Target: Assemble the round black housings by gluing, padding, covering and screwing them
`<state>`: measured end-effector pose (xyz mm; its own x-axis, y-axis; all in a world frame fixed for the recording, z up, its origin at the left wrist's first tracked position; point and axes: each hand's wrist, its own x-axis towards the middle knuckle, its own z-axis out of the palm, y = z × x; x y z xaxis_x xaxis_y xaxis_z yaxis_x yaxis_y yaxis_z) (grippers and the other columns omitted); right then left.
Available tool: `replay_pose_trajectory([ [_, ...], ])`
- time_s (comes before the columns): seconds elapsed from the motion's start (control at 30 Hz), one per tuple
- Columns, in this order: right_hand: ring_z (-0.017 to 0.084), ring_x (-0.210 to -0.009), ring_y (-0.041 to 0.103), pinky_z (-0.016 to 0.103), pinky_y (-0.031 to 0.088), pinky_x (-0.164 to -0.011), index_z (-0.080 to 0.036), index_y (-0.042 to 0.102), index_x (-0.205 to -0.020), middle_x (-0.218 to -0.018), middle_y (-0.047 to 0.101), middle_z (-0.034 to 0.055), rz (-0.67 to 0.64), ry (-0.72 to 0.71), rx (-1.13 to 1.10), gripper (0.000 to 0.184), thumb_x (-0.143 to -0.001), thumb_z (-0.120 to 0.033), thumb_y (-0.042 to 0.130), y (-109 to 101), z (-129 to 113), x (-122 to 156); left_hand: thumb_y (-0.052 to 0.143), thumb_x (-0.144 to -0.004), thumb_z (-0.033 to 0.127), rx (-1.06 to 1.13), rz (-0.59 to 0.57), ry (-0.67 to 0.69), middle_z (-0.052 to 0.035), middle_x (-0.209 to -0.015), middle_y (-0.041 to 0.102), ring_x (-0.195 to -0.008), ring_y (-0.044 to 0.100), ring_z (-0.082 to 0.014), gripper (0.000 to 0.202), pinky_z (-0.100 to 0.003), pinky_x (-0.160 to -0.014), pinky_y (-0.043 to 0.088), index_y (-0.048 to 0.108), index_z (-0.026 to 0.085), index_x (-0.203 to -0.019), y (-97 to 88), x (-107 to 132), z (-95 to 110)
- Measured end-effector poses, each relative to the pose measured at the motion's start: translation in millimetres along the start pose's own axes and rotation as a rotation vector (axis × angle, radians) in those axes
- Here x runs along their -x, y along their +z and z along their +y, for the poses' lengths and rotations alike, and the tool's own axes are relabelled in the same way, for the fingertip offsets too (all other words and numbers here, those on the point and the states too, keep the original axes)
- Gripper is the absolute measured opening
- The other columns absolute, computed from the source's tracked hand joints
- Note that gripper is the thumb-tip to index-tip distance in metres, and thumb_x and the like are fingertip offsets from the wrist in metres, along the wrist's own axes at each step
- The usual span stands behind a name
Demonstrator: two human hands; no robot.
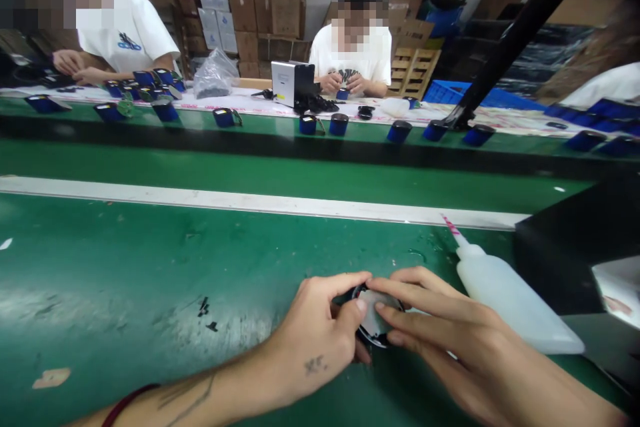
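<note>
Both my hands meet low in the middle of the view over a green work surface [150, 280]. Between them is a small round black part [373, 320] with a pale grey face. My left hand [320, 337] curls round its left side, thumb and forefinger pinching the rim. My right hand [450, 333] comes in from the right, its fingers laid together on the pale face and upper rim. Much of the part is hidden under the fingers.
A white squeeze bottle [505, 297] with a thin nozzle lies just right of my right hand. A black object [575, 240] stands at the right. Beyond a white strip [250, 200], several blue cylinders [339, 124] line the far bench, where two people sit.
</note>
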<state>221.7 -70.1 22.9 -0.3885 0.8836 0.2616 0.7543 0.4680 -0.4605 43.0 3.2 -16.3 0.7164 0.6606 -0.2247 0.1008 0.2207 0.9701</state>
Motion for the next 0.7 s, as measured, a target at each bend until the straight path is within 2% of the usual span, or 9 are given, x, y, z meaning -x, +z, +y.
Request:
replay_pose_trajectory([
  [0.1, 0.020, -0.101, 0.056, 0.029, 0.055, -0.073, -0.021, 0.065, -0.109, -0.119, 0.056, 0.0104, 0.006, -0.005, 0.008, 0.029, -0.095, -0.008, 0.042, 0.0, -1.1, 1.6, 0.051, -0.092, 0.030, -0.025, 0.020, 0.007, -0.0063, -0.077, 0.070, -0.054, 0.063, -0.0151, 0.039, -0.030, -0.054, 0.054, 0.060, 0.017, -0.128, 2.1, 0.2, 4.6],
  [0.23, 0.021, -0.098, 0.057, 0.032, 0.055, -0.073, -0.018, 0.064, -0.110, -0.117, 0.054, 0.0131, 0.085, 0.008, 0.079, 0.031, -0.094, -0.008, 0.039, 1.8, -4.4, 1.6, 0.051, -0.092, 0.033, -0.040, 0.039, 0.002, -0.0078, -0.084, 0.072, -0.055, 0.064, -0.0155, 0.038, -0.031, -0.054, 0.055, 0.061, 0.018, -0.126, 4.9, 1.4, 7.7],
  [0.4, 0.019, -0.087, 0.057, 0.031, 0.053, -0.065, -0.016, 0.066, -0.094, -0.103, 0.058, 0.0116, 0.087, 0.020, 0.071, 0.033, -0.092, -0.004, 0.035, 2.8, -7.8, -0.4, 0.055, -0.090, 0.035, -0.114, 0.125, -0.010, -0.0096, -0.085, 0.073, -0.056, 0.067, -0.0183, 0.042, -0.032, -0.055, 0.057, 0.061, 0.017, -0.127, 5.0, 2.5, 2.4],
  [0.53, 0.019, -0.092, 0.055, 0.029, 0.053, -0.068, -0.018, 0.068, -0.089, -0.106, 0.058, 0.0098, 0.066, 0.045, -0.014, 0.030, -0.092, -0.004, 0.041, 5.0, -0.5, 0.2, 0.050, -0.093, 0.035, -0.122, 0.063, 0.013, -0.0090, -0.086, 0.072, -0.055, 0.067, -0.0175, 0.041, -0.031, -0.052, 0.057, 0.059, 0.017, -0.128, 2.7, 1.0, 3.5],
  [0.63, 0.018, -0.098, 0.054, 0.028, 0.052, -0.073, -0.022, 0.069, -0.093, -0.112, 0.054, 0.0076, 0.025, 0.097, -0.095, 0.026, -0.092, -0.007, 0.048, 7.9, 6.3, 1.1, 0.048, -0.094, 0.032, -0.100, -0.007, 0.018, -0.0081, -0.085, 0.071, -0.055, 0.067, -0.0160, 0.039, -0.029, -0.053, 0.056, 0.058, 0.016, -0.128, 1.1, -0.7, 8.2],
  [0.7, 0.018, -0.099, 0.054, 0.029, 0.051, -0.075, -0.023, 0.069, -0.095, -0.114, 0.053, 0.0073, 0.048, 0.102, -0.123, 0.026, -0.092, -0.007, 0.050, 10.4, 8.2, 1.9, 0.050, -0.094, 0.030, -0.078, -0.014, -0.007, -0.0084, -0.085, 0.071, -0.054, 0.067, -0.0150, 0.038, -0.028, -0.053, 0.055, 0.059, 0.014, -0.127, 1.0, -1.4, 10.9],
])
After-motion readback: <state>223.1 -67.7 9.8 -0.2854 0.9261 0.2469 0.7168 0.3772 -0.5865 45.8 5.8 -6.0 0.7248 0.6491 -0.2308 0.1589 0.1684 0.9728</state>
